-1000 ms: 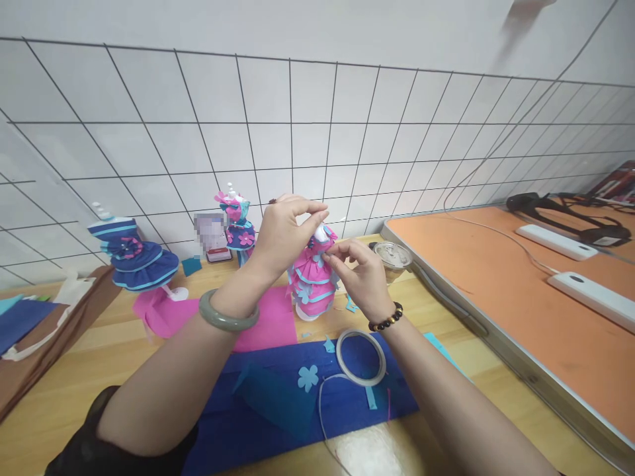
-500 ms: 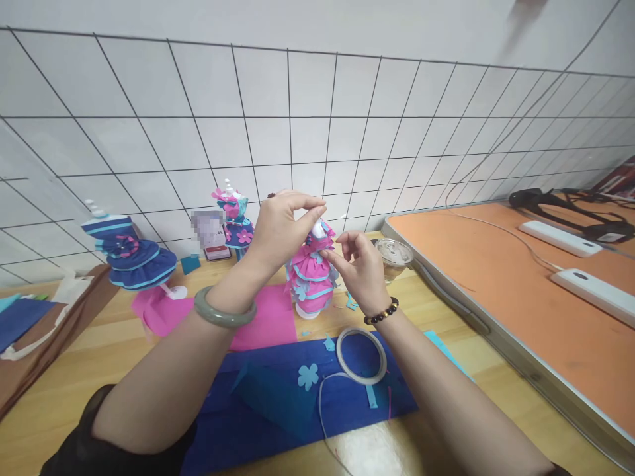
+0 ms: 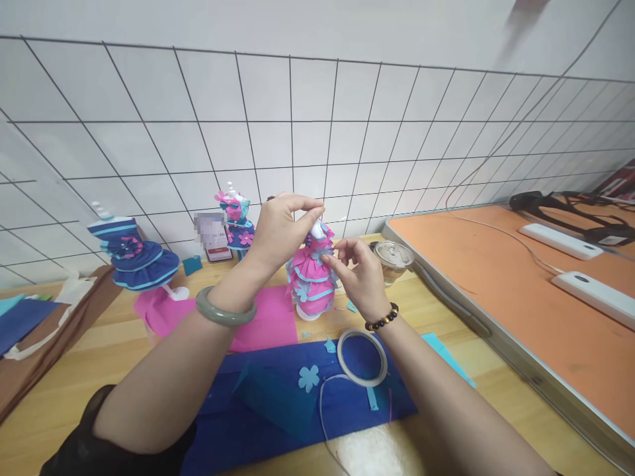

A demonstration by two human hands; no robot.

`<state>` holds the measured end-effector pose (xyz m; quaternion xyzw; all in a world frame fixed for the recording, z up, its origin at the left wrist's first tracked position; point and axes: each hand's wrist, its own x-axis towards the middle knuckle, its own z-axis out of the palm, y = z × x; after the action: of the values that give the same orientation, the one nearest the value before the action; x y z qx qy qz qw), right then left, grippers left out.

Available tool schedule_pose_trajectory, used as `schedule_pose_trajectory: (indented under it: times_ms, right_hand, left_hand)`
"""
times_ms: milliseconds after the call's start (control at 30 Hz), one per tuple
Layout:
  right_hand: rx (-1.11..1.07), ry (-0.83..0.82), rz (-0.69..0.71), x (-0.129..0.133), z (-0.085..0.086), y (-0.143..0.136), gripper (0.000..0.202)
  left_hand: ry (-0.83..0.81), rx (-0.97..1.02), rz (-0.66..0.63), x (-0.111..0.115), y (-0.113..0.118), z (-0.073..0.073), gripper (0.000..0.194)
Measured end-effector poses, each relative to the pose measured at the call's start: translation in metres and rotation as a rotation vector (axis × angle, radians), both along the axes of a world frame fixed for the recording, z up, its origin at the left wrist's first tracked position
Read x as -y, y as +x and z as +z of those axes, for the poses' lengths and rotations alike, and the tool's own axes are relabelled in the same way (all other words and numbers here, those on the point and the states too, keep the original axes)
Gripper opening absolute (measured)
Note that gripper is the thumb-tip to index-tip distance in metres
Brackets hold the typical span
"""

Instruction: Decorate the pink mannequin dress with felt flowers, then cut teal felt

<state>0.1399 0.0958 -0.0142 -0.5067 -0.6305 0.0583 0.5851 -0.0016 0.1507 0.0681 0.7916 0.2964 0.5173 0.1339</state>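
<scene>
A small dress form in a tiered pink dress with light blue trim and flowers stands upright on the table. My left hand pinches the top of the form above its white neck, fingers closed. At the right side of the dress's waist, my right hand has thumb and forefinger pressed together at a light blue piece, its other fingers curled. Below lie a light blue paper flower and a roll of tape on dark blue sheets.
Two more dressed forms, one in blue ruffles and one smaller, stand left. A phone leans by the wall. A lidded cup is at right, beside an orange board. Pink sheet lies left.
Both hands stay nearly in place. My right fingertips have shifted slightly down at the waist, where more of a light blue piece shows. The whole view has moved a little.
</scene>
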Motion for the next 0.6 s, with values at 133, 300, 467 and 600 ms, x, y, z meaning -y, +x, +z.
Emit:
schedule_pose_trajectory:
  times_ms: [133, 300, 467, 600]
  right_hand:
    - [-0.032, -0.014, 0.001, -0.004, -0.001, -0.002, 0.018]
    - [-0.065, -0.032, 0.022, -0.006, -0.001, -0.004, 0.017]
    - [-0.065, -0.017, 0.029, 0.002, 0.0, -0.001, 0.018]
    - [-0.095, -0.024, 0.046, 0.017, 0.001, 0.007, 0.016]
  left_hand:
    - [0.007, -0.01, 0.013, 0.001, 0.0, 0.0, 0.014]
    - [0.008, -0.01, 0.02, 0.002, 0.0, 0.001, 0.014]
    - [-0.005, 0.002, 0.035, 0.002, 0.0, 0.001, 0.013]
    - [-0.022, 0.023, 0.028, 0.002, 0.001, 0.002, 0.015]
